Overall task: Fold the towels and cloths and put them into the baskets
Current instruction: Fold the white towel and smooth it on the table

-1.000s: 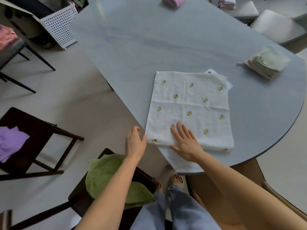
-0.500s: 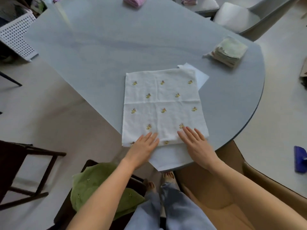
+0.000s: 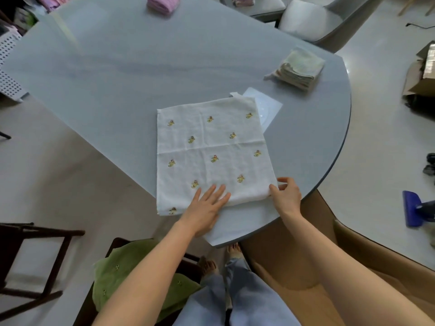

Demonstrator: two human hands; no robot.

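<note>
Towel (image 3: pixel 211 151), white with small yellow motifs, spread flat at near edge of grey table (image 3: pixel 141 67), near-left corner overhanging the rim. Left hand (image 3: pixel 204 208) laid palm-down on near hem, fingers straight and slightly apart, likely pinning the cloth against sliding. Right hand (image 3: pixel 286 195) at near-right corner, thumb and fingers curled round the hem (a pinch, by the look of it), probably to lift that side for a fold. Faint crease across the middle. Folded stack of pale cloths (image 3: pixel 299 68) well apart at far right, pink cloth (image 3: pixel 161 3) at far edge. White perforated basket (image 3: pixel 8 67) beyond the table's left end; green cloth (image 3: pixel 131 276) waiting on dark chair (image 3: pixel 35 236) below.
</note>
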